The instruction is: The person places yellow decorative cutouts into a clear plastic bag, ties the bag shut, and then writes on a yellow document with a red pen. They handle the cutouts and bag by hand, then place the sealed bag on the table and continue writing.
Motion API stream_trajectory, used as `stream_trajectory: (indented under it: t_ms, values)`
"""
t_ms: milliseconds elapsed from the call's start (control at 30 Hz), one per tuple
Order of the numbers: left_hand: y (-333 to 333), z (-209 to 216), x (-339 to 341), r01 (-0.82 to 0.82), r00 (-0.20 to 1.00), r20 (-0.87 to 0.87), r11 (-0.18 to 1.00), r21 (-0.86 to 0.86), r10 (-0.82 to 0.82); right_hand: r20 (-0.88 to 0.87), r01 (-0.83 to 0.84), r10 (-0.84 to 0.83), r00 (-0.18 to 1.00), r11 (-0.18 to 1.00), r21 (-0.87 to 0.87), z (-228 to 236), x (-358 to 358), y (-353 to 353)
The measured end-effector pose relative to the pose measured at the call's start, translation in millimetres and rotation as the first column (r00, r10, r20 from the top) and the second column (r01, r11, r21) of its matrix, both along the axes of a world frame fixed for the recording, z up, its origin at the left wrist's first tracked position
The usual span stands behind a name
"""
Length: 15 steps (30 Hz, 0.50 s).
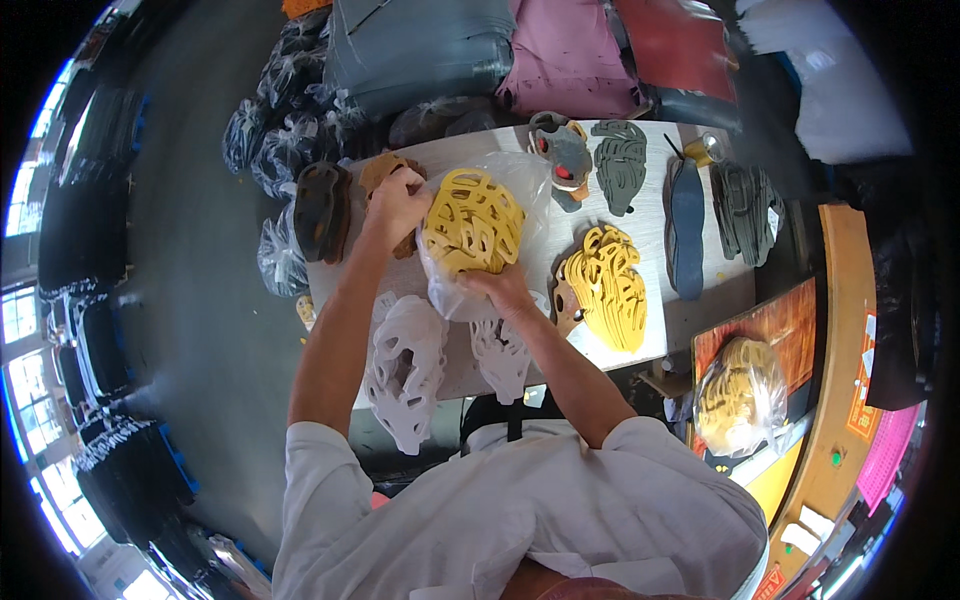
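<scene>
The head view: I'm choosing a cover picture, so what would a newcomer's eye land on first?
Probably the bright yellow stack of cut-out pieces in clear plastic, mid-table, with the right hand at its lower edge. Next, perhaps, the second yellow stack to its right on the pale table, then the pink sheet beyond the far edge.

Cutouts [475, 215] in bag [532, 188], shoe [564, 152] on table [650, 229]

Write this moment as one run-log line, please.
Left hand: at brown pieces | right hand: at lower edge of yellow pieces | around yellow pieces: clear bag | nearer body: white pieces
</scene>
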<state>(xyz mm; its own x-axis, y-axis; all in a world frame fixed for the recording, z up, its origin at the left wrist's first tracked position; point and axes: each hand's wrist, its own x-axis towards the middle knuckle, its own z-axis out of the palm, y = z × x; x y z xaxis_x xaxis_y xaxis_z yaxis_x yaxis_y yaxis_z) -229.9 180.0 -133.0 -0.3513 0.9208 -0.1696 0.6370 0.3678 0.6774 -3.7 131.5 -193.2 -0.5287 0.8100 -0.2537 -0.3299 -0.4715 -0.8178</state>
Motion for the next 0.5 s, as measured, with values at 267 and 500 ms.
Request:
stream_trajectory:
  t_ms: [267,500]
  values:
    - [-7,-16,12,0.027,0.988,0.147,0.997,0.079,-0.039,-0.139,0.183,-0.331,0.933,0.771,-0.610,-59,-32,6]
    - [-13,-18,13,-0.059,0.993,0.117,0.977,0.203,0.035,0.143,-0.052,0.148,0.979,0.850,-0.524,-18,6,29]
